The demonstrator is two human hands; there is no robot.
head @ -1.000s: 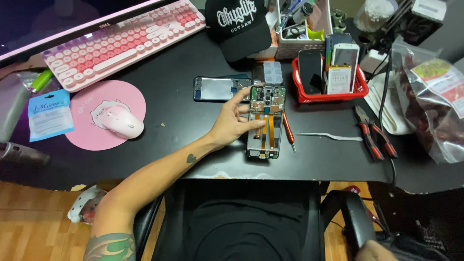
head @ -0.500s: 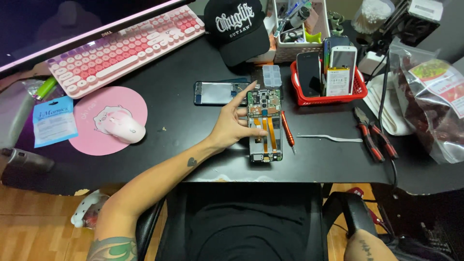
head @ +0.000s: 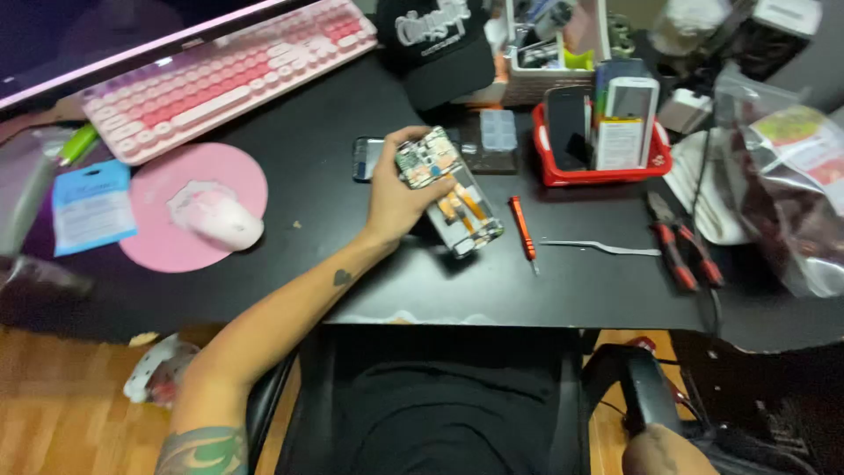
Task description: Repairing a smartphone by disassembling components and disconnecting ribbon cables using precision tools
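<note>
My left hand (head: 400,198) is clamped around the opened phone (head: 450,195), tilted just off the black desk (head: 290,158), orange screwdriver (head: 523,230) just right; right hand (head: 664,450) low, grip unclear.

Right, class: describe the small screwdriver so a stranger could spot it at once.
On the black desk, look just right of the opened phone with exposed circuitry that the left hand holds. The slim orange-handled screwdriver lies there, the only orange stick beside silver tweezers.

Left hand (head: 397,198) outstretched, fingers curled; right hand (head: 661,450) low.
</note>
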